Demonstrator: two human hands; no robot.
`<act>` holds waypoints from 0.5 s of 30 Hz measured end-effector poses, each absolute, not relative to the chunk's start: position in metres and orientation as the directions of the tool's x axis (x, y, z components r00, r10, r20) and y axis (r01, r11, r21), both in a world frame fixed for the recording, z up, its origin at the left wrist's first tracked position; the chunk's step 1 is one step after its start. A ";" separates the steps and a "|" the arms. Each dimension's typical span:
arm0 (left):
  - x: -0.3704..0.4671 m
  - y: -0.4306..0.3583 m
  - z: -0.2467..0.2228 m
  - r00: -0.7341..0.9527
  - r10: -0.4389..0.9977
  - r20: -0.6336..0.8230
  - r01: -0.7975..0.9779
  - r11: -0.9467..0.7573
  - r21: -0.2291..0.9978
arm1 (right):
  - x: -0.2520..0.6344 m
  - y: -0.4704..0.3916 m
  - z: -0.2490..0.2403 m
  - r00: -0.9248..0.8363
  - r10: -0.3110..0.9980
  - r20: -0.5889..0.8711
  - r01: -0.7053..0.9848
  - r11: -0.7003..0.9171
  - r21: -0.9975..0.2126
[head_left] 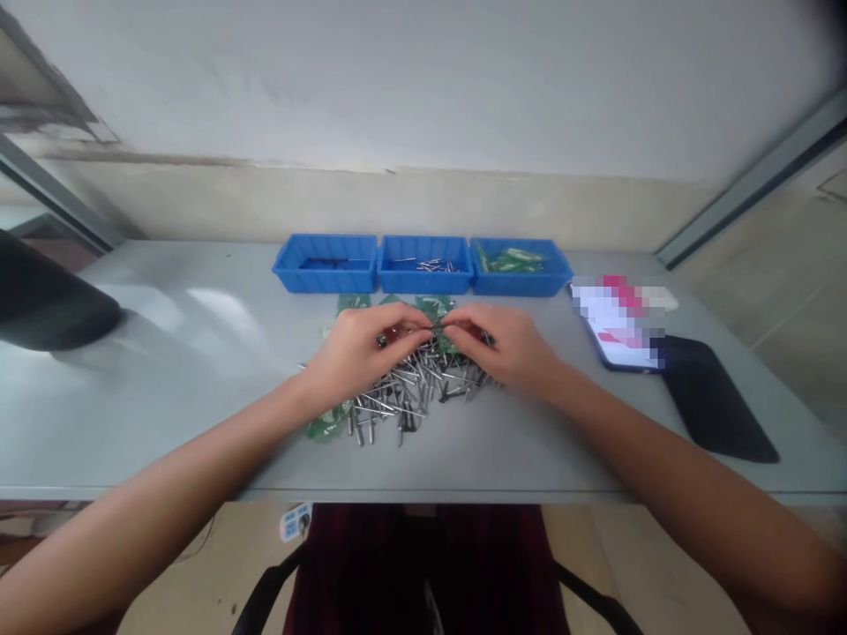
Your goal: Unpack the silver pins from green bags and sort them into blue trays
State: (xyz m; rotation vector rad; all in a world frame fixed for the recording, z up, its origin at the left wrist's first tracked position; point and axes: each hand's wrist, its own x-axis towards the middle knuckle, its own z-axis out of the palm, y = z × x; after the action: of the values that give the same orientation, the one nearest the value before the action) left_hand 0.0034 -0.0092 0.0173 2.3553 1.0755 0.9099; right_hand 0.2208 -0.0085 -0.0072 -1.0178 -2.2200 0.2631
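A pile of silver pop rivets (401, 388), with a few dark pieces mixed in, lies on the grey table in front of me. My left hand (367, 344) reaches over the pile's left side, thumb and fingers pinched together. From the right, my right hand (499, 339) is pinched too, its fingertips almost meeting the left ones. Whatever sits between the fingertips is too small to make out. Green plastic packets lie behind and under the hands, and one green packet (327, 428) is at the pile's left front.
Behind the pile stand three blue bins: the left bin (324, 280) holds dark pieces, the middle bin (423, 280) rivets, the right bin (522, 284) green packets. A phone (612, 331) and a black flat object (718, 401) lie right. A dark cylinder (53, 295) is left.
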 end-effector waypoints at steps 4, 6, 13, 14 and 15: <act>0.004 -0.010 0.018 0.499 0.764 0.410 0.524 -0.642 0.560 | 0.221 -0.007 -0.008 -0.467 0.706 0.533 0.594 0.697 -0.403; 0.004 -0.009 0.017 0.497 0.763 0.414 0.528 -0.644 0.553 | 0.221 -0.007 -0.009 -0.467 0.683 0.562 0.590 0.713 -0.378; 0.004 -0.007 0.015 0.483 0.766 0.424 0.535 -0.642 0.550 | 0.221 -0.009 -0.010 -0.470 0.598 0.649 0.576 0.766 -0.288; 0.004 -0.007 0.015 0.484 0.766 0.423 0.543 -0.642 0.541 | 0.221 -0.009 -0.009 -0.475 0.584 0.658 0.574 0.772 -0.271; 0.004 -0.007 0.015 0.486 0.764 0.425 0.549 -0.645 0.532 | 0.221 -0.009 -0.009 -0.483 0.571 0.664 0.574 0.779 -0.253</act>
State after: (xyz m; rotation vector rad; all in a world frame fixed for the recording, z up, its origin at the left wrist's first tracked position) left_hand 0.0040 -0.0069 0.0150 2.4108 1.1051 0.9308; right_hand 0.2210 -0.0091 -0.0091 -0.8471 -2.1940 -0.0044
